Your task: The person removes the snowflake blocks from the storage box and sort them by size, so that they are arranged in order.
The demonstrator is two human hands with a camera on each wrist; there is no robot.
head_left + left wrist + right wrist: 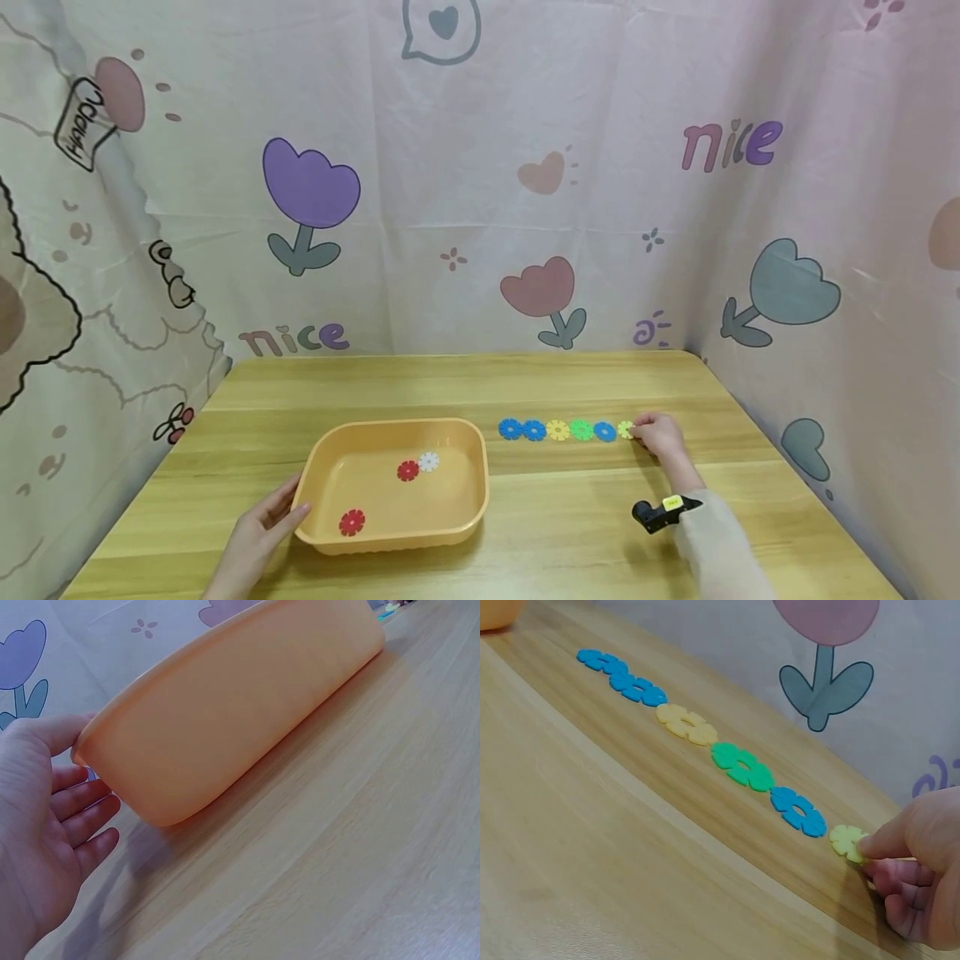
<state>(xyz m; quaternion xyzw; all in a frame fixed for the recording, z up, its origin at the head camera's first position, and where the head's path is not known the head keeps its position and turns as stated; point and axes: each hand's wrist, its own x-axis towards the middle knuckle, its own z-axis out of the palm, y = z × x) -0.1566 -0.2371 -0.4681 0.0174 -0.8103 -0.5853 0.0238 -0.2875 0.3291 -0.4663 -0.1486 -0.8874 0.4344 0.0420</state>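
Observation:
My right hand point(660, 435) pinches a pale yellow-green snowflake disc point(846, 841) between thumb and finger, low over the table at the right end of a row. The row runs leftward: a blue disc point(798, 811), a green disc point(742, 766), a yellow disc point(687, 725) and two more blue discs point(522, 430). A narrow gap parts the yellow-green disc from its blue neighbour. At the left, my left hand point(262, 529) grips the rim of an orange plastic basin point(217, 712), thumb over the edge and fingers outside. Inside lie two red discs point(352, 522) and a white disc point(428, 462).
The wooden table point(570, 533) carries the basin at left and the disc row toward the back right. A curtain point(450, 225) printed with flowers hangs behind and along both sides. A black wrist camera point(660, 514) sits on the right sleeve.

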